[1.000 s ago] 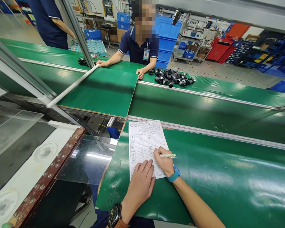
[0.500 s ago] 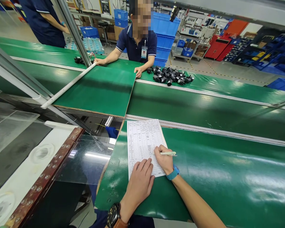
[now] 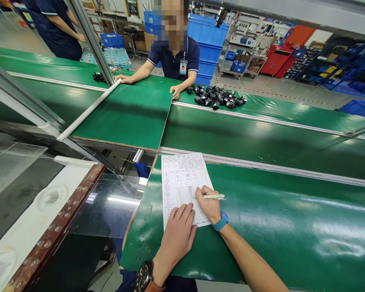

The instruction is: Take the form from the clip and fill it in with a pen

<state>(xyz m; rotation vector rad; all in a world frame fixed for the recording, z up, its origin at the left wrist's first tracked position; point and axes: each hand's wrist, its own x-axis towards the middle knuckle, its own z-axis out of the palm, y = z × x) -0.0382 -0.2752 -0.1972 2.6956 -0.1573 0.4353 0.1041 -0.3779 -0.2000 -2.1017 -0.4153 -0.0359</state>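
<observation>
A printed form sheet (image 3: 181,178) lies on the near green bench (image 3: 276,239). My left hand (image 3: 176,235), with a watch on the wrist, rests flat on the sheet's lower edge and holds it down. My right hand (image 3: 209,205), with a blue band on the wrist, grips a pale pen (image 3: 214,197) whose tip touches the right side of the sheet.
Across the green conveyor (image 3: 261,138) a seated person (image 3: 173,61) rests both hands on a green board (image 3: 127,115). A pile of several small black parts (image 3: 215,97) lies beside that person. A clear-covered machine (image 3: 48,202) stands at my left. Another person (image 3: 56,24) stands far left.
The view has shifted slightly to the right. My hands and the pen stay in nearly the same place on the sheet.
</observation>
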